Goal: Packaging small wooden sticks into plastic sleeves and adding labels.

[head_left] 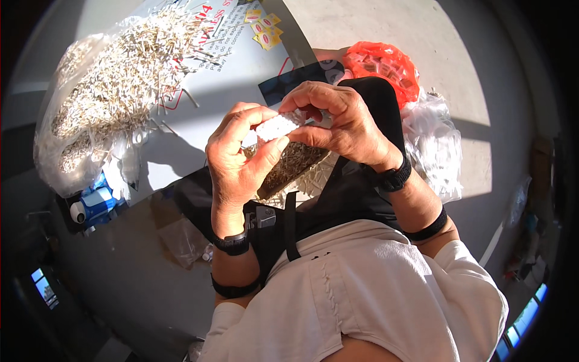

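A small bundle with a knobbly white top (280, 126), which looks like packed cotton swab tips, is held up above my lap. My left hand (235, 154) grips it from the left between thumb and fingers. From the right, my right hand (344, 120) pinches its far edge with thumb and index finger. Fingers hide the lower part, so I cannot tell whether a clear container surrounds it. Below the hands, an open box (265, 192) in my lap holds many thin sticks, partly covered by my hands.
A large heap of cotton swabs (132, 72) spills from a clear bag (45, 142) on the grey-white table (172, 148). Several yellow labels (265, 30) lie at its far side. To the right are a red bag (386, 69) of small clear pieces and a clear plastic bag (431, 142).
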A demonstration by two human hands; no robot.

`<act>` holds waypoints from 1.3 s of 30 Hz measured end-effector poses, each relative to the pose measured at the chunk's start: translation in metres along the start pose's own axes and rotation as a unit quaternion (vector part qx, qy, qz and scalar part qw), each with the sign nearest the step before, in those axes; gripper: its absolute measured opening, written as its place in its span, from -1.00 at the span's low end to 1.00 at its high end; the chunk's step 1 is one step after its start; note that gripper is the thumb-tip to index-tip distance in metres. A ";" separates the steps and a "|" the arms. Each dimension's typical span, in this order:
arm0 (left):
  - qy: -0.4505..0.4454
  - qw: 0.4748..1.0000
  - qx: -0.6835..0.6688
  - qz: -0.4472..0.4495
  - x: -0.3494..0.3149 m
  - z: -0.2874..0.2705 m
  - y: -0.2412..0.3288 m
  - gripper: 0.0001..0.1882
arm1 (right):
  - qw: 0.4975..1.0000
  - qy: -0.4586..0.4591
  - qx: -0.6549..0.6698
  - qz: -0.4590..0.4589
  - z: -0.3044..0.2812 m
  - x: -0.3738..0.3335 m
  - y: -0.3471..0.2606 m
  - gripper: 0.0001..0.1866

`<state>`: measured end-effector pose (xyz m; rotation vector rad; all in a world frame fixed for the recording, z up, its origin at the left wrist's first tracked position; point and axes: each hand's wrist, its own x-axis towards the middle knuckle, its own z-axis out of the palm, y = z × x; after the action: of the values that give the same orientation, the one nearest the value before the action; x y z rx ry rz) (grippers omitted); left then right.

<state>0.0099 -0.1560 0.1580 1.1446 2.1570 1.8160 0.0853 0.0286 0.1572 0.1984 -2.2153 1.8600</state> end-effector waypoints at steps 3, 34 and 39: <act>0.004 1.000 -0.011 -0.008 0.001 0.000 0.003 -0.76 | 1.000 -0.005 -0.001 0.013 0.001 0.001 -0.006 -0.65; 0.001 0.993 0.110 0.043 0.001 -0.003 -0.005 -0.72 | 0.991 0.020 -0.070 -0.110 0.004 0.002 0.021 -0.66; 0.003 0.984 0.157 0.091 0.000 0.001 -0.009 -0.77 | 0.981 0.007 -0.113 -0.157 0.004 0.004 0.028 -0.68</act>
<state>0.0062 -0.1550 0.1501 1.4431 2.4796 1.5776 0.0736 0.0302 0.1310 0.4607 -2.2125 1.4317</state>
